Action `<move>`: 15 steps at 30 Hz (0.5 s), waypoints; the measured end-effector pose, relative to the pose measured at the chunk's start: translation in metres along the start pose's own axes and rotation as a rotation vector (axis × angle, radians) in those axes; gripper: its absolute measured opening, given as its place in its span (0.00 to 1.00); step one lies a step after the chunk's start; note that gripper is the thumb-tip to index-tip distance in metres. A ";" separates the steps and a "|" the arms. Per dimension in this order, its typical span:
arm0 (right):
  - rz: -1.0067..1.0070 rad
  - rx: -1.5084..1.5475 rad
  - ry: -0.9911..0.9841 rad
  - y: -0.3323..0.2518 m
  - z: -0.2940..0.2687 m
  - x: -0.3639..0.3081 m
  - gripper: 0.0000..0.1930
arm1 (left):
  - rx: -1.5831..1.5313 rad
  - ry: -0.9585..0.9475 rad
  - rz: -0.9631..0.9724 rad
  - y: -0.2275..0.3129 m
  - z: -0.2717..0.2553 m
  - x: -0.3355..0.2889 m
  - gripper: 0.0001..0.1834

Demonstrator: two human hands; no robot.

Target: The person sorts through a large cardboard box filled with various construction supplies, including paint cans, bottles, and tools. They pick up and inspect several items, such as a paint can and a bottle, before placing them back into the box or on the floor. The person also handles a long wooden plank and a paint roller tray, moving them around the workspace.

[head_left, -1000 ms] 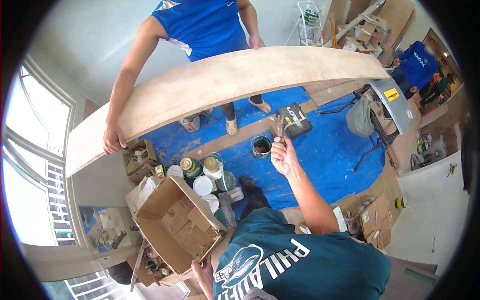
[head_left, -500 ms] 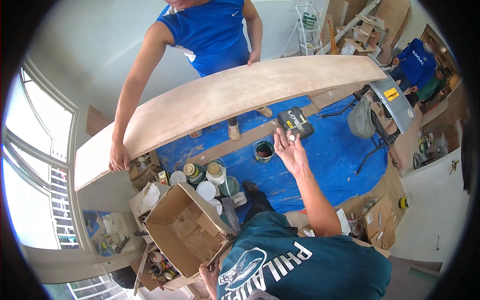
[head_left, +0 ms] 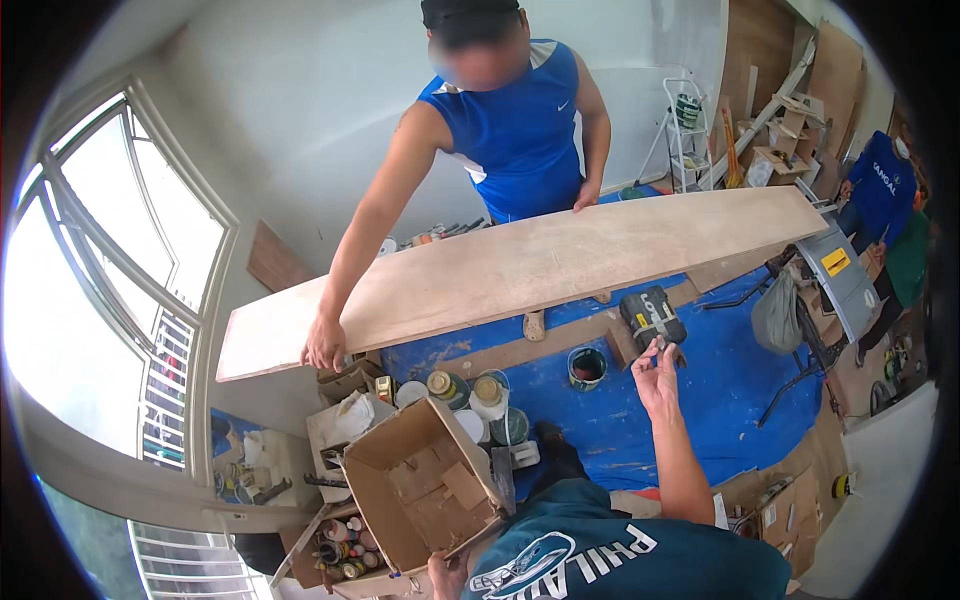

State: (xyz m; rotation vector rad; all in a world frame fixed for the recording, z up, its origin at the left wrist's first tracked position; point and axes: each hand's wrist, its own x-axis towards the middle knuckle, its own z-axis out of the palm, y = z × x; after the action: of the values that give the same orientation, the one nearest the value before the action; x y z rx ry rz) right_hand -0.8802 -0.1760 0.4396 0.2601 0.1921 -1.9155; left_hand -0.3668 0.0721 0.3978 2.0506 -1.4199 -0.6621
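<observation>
My left hand (head_left: 447, 575) grips the near edge of a large open cardboard box (head_left: 408, 482), which has loose cardboard pieces at its bottom. My right arm reaches forward, and my right hand (head_left: 658, 382) is raised above the blue sheet with its fingertips pinched together. A small pale thing shows at those fingertips, too small to name. Across from me, a co-worker in a blue sleeveless top rests one hand (head_left: 325, 342) on the left end of a long wooden board (head_left: 560, 262). Their other hand touches its far edge.
A black tool case (head_left: 653, 317) and a dark green bucket (head_left: 587, 369) stand on the blue floor sheet (head_left: 640, 440). Paint cans (head_left: 449, 390) crowd beside the box. A grey folding workstand (head_left: 838, 280) is at the board's right end. Another person (head_left: 884, 180) stands farther right.
The view has shifted, bringing the co-worker's head into sight. My right hand's fingers have drawn together from a more spread, palm-up pose around a small white thing. My left hand stays on the box.
</observation>
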 end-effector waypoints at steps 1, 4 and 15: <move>-0.004 0.002 0.011 0.001 0.002 0.002 0.19 | -0.083 0.017 0.004 0.018 -0.006 -0.003 0.17; -0.019 -0.060 0.022 -0.003 0.008 0.006 0.19 | -0.034 -0.010 -0.032 0.020 -0.010 -0.001 0.18; -0.131 -0.336 0.143 0.016 0.005 -0.004 0.14 | 0.022 -0.081 -0.096 0.016 -0.011 0.012 0.20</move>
State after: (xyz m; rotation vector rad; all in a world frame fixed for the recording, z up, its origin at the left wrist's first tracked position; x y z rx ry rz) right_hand -0.8646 -0.1796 0.4451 0.1608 0.6338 -1.9577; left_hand -0.3669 0.0580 0.4157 2.1422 -1.3858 -0.7801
